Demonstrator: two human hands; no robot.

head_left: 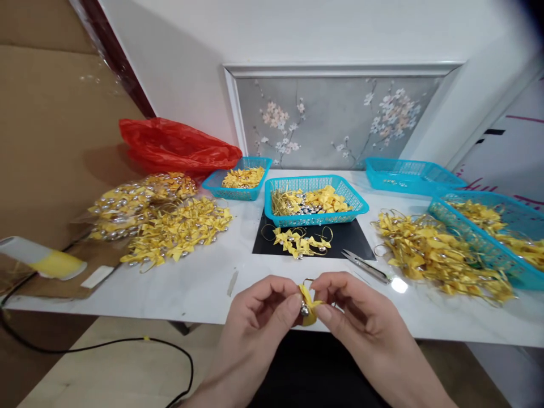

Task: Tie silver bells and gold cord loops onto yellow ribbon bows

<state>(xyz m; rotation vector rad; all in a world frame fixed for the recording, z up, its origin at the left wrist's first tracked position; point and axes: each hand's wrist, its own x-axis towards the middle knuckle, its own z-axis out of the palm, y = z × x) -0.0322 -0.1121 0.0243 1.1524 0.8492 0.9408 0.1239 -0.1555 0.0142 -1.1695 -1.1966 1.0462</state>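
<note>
Between my two hands, just above the table's front edge, is a yellow ribbon bow with a silver bell on it and a thin gold cord loop. My left hand pinches its left side near the bell. Thumb and fingers of my right hand close on the bow's right side. Beyond them, a few finished-looking bows with bells lie on a black mat. A blue basket on the mat holds gold cords, silver bells and yellow bows. Small scissors rest right of the mat.
Piles of belled bows lie at left and right. Further blue baskets stand at the back and right. A red plastic bag sits back left. A white and yellow cylinder and black cable are at left.
</note>
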